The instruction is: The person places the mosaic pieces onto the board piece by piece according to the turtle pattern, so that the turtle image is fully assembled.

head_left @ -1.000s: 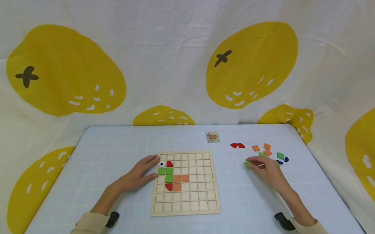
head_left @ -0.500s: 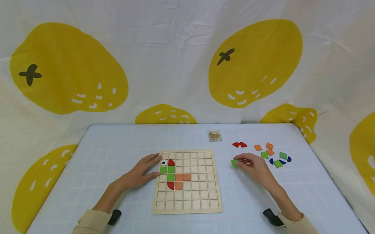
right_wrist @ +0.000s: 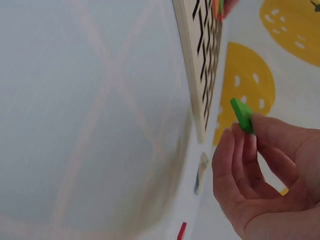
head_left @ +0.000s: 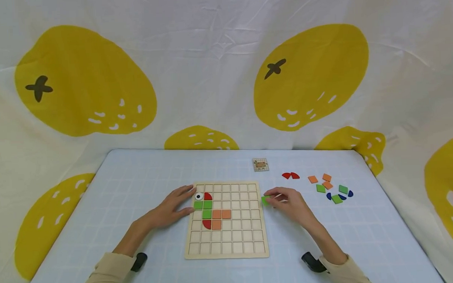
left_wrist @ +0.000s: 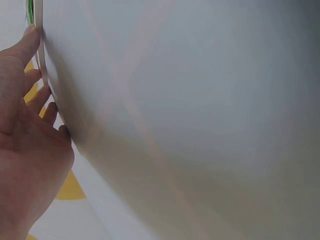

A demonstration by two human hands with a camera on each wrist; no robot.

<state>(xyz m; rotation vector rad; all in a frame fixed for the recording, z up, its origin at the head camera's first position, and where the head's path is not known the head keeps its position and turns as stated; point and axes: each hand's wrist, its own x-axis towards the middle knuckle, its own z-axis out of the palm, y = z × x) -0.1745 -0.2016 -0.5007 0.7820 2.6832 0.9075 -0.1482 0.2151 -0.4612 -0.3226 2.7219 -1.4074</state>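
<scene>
A wooden grid board [head_left: 248, 236] lies on the table, with green, orange and red tiles and an eye tile [head_left: 199, 196] set in its left cells. My left hand [head_left: 172, 208] rests at the board's left edge, fingers fairly straight, the thumb touching the edge in the left wrist view. Between thumb and fingers my right hand [head_left: 290, 204] pinches a green square tile [right_wrist: 242, 116], just off the board's right edge. The right wrist view shows the tile held up clear of the table.
Loose orange, green and dark blue tiles lie at the right, among them a green tile [head_left: 320, 188] and an orange tile [head_left: 312, 179]. Two red quarter-round tiles [head_left: 290, 176] lie nearer the middle. A small picture card [head_left: 260, 165] is behind the board.
My right hand has carried the green square tile leftward from the loose tiles to the board's right edge. The left hand has stayed at the left edge.
</scene>
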